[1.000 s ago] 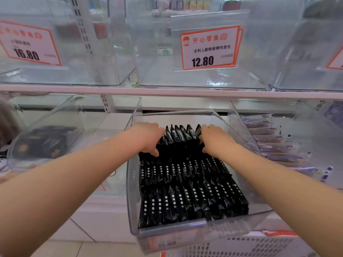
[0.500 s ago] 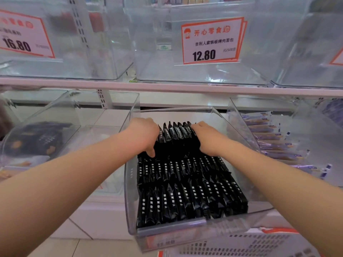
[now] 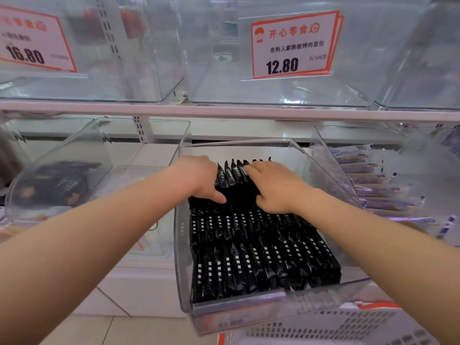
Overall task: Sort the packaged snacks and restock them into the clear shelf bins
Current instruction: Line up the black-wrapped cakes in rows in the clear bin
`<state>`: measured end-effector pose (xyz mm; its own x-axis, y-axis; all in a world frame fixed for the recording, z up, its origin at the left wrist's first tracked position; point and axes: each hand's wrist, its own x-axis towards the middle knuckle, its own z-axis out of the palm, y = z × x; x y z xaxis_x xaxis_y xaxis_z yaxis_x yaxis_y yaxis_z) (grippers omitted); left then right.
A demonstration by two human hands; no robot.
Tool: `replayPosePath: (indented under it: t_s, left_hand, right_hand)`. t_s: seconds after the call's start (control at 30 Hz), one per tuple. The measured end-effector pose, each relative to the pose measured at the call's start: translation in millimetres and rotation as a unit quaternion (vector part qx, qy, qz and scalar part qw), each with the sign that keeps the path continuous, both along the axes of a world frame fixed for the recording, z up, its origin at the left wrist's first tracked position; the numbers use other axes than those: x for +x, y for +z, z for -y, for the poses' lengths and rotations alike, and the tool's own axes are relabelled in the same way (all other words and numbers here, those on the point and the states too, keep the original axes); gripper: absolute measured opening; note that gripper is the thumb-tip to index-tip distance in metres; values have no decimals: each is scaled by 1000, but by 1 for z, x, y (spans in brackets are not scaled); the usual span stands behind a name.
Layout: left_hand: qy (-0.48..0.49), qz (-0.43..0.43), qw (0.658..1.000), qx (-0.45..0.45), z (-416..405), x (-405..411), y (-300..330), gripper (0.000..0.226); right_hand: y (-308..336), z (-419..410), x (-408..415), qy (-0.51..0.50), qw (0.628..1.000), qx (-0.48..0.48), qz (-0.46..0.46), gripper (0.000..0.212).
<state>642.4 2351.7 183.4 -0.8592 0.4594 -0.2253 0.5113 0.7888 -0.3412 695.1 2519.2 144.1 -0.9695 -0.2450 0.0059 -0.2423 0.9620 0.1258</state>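
Note:
A clear bin [image 3: 180,235] on the lower shelf holds rows of black snack packets [image 3: 263,260] with white lettering. At its back, a bunch of upright black packets [image 3: 230,176] stands between my hands. My left hand [image 3: 199,180] grips the bunch from the left, fingers curled behind it and thumb in front. My right hand [image 3: 271,185], with a ring on one finger, lies over the bunch's right side and top, fingers bent onto the packets.
Left of this bin is a clear bin [image 3: 82,155] with dark packets. To the right, a bin [image 3: 331,155] of pale, blue-tipped packets. Above the shelf rail [image 3: 224,110] stand clear bins with price cards 16.80 [image 3: 32,41] and 12.80 [image 3: 293,44]. A white basket [image 3: 323,327] sits below.
Both hands have closed in on the upright bunch, the right hand sliding left over its top. The packets are squeezed tighter.

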Motion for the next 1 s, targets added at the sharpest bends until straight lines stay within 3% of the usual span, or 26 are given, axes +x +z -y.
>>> replayPosePath:
  t_s: [0.13,0.3,0.53,0.67,0.77,0.87,1.0]
  left_hand:
    - [-37,-29,998,43,-7,-4,-3,68]
    - [-68,-39,997,6,-18,-11,-3,48]
    - [-57,-14,998,3,-13,-2,-1,50]
    - [-135,-53,985,96,-11,36,6,40]
    - [-226,76,966,99,-9,69,-1,27]
    - [-227,157,958,75,-14,85,-11,32]
    - [-172,192,965,48,-27,92,-17,46]
  right_hand:
    - [-9,18,-3,27,998,2,-60,60]
    - [-12,20,-12,21,992,46,-112,50]
    - [-3,12,-6,41,998,4,-39,60]
    - [12,1,30,57,996,-60,-34,56]
    - [12,-7,69,107,986,-85,101,48]
    - [8,-13,94,131,969,-54,204,60]
    - [2,-7,101,134,982,44,127,62]
